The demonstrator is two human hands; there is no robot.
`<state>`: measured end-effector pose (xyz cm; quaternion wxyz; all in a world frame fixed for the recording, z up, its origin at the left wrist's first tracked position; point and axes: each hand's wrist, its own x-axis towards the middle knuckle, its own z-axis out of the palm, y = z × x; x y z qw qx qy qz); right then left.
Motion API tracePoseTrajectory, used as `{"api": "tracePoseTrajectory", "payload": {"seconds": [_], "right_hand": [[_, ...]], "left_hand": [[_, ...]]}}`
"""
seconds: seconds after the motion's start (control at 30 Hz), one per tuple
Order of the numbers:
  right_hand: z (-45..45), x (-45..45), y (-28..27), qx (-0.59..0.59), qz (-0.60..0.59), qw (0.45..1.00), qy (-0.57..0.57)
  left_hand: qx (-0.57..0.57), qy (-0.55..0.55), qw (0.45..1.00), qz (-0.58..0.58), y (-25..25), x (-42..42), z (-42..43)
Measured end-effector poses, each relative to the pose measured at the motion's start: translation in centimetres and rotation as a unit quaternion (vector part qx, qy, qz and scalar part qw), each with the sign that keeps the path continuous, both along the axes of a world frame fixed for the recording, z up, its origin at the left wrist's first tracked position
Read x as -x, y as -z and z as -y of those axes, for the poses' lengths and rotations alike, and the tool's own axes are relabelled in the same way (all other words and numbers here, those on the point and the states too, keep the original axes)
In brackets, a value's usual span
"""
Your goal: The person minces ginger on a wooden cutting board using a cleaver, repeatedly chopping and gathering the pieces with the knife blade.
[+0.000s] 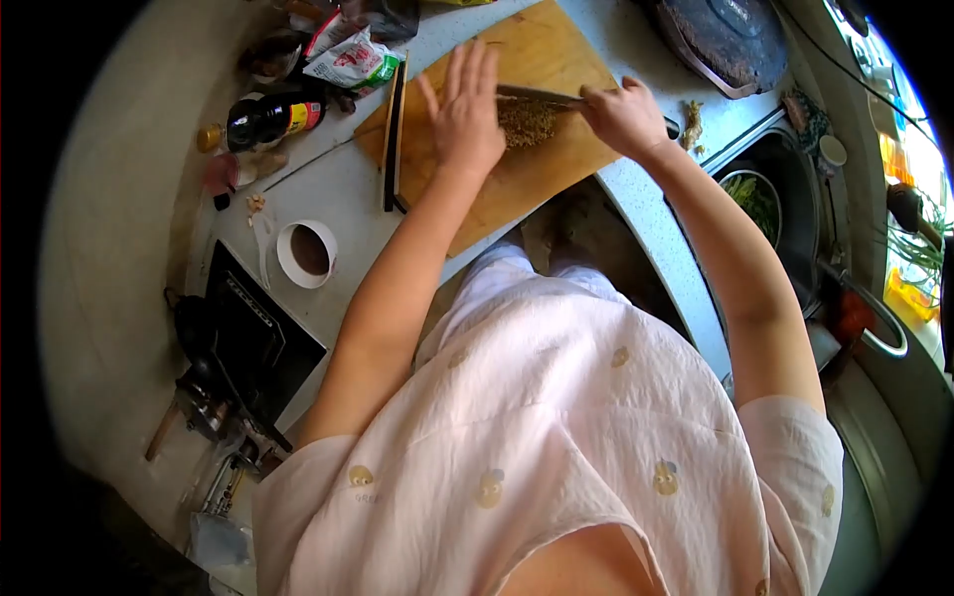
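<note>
A wooden cutting board (556, 40) lies on the counter, turned at an angle. On it is a small heap of finely chopped, brownish-green food (527, 125) whose kind I cannot make out. My right hand (624, 117) is closed around the handle of a kitchen knife (542, 95), with its blade along the back side of the heap. At the blade's left end, my left hand (469, 114) has its fingers stretched out and slightly blurred. Whether it touches the blade I cannot tell.
A white cup of dark liquid (309, 254), a dark sauce bottle (275, 119) and a seasoning packet (355, 62) stand to the left. A sink (795, 179) with a bowl of greens (752, 204) is at right. A dark round lid (725, 40) lies at the back.
</note>
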<state>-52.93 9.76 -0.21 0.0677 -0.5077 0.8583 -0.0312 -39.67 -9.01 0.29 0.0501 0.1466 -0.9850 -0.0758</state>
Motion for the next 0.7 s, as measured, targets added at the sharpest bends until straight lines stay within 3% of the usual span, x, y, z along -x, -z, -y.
{"api": "tracePoseTrajectory", "payload": {"seconds": [0.07,0.13,0.2,0.27,0.33,0.4,0.43,0.53,0.57,0.7], "right_hand": [[2.5,-1.0,-3.4,-0.077,0.004,0.997,-0.004],[2.7,-2.3,-3.5,-0.096,-0.005,0.995,-0.001],[0.5,-2.2,-0.3,-0.034,0.008,0.999,0.015],[-1.2,-1.3,1.2,0.036,-0.004,0.999,0.016],[0.5,-1.1,-0.5,-0.018,0.026,0.999,-0.028],[2.1,-1.3,-2.1,-0.069,-0.01,0.996,-0.048],[2.2,-1.9,-2.0,-0.071,-0.02,0.996,-0.045],[-0.2,-3.0,-0.4,-0.009,0.011,1.0,0.004],[-1.1,-2.7,0.4,0.052,0.006,0.999,-0.001],[1.9,-2.3,-2.2,-0.088,0.021,0.995,-0.04]], "left_hand": [[-0.004,-0.039,0.997,0.066,1.3,-1.0,2.0],[-0.054,-0.018,0.997,0.046,0.2,-1.6,2.5],[-0.005,-0.005,0.995,0.098,-0.9,-1.2,0.7],[-0.038,-0.003,0.998,0.053,-2.2,-1.5,-1.2],[0.009,-0.041,0.995,0.095,-0.3,-2.2,-0.5],[0.041,-0.038,0.997,0.06,0.4,-2.6,1.2],[0.009,-0.043,0.996,0.077,0.4,-2.7,1.5],[0.029,0.004,0.999,0.042,-0.1,-2.7,-0.1],[-0.035,0.01,0.999,0.011,-0.8,-2.9,-1.0],[0.014,-0.023,0.999,0.027,1.3,-4.3,1.0]]}}
